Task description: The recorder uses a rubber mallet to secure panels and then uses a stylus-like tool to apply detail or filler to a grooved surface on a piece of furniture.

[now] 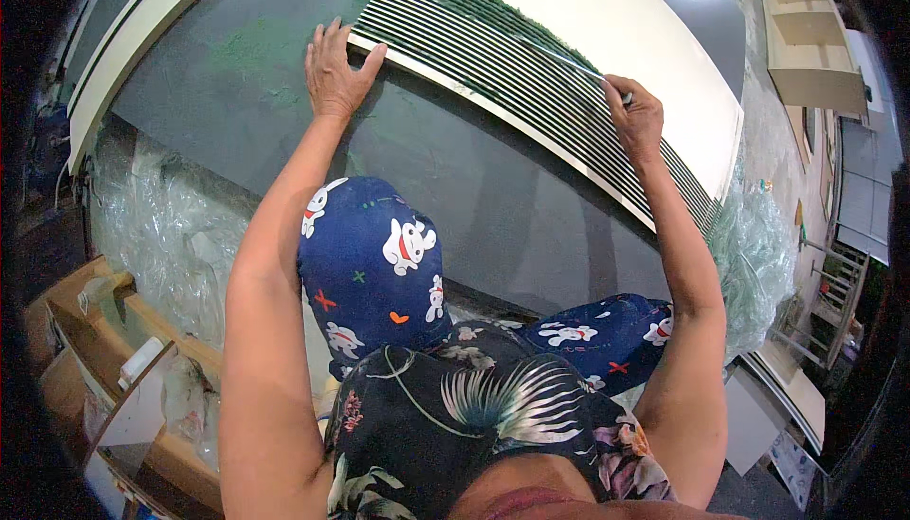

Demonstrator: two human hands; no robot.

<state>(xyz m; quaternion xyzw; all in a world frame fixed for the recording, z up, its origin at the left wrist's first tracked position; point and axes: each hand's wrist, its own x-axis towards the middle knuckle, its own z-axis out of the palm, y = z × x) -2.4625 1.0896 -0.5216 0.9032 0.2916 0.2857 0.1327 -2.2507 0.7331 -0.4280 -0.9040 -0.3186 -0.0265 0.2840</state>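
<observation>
A white panel (654,32) lies at a slant before me, its near part lined with narrow dark and white parallel stripes (493,55). Dark green, crumbly material (493,6) is heaped along the far side of the stripes. My left hand (338,72) rests at the panel's left corner, fingers spread, thumb against the near edge. Over the stripes, my right hand (633,114) is closed on a thin pale rod (569,60), which slants up and left to the green material. The rod's exact kind cannot be made out.
Beneath the panel is a dark grey board (427,169) with green smears. Clear plastic wrap (171,226) bunches at the left, and more plastic (758,255) at the right. A wooden crate-like frame (171,330) stands lower left; a ladder (834,297) is at far right. My knees border the board.
</observation>
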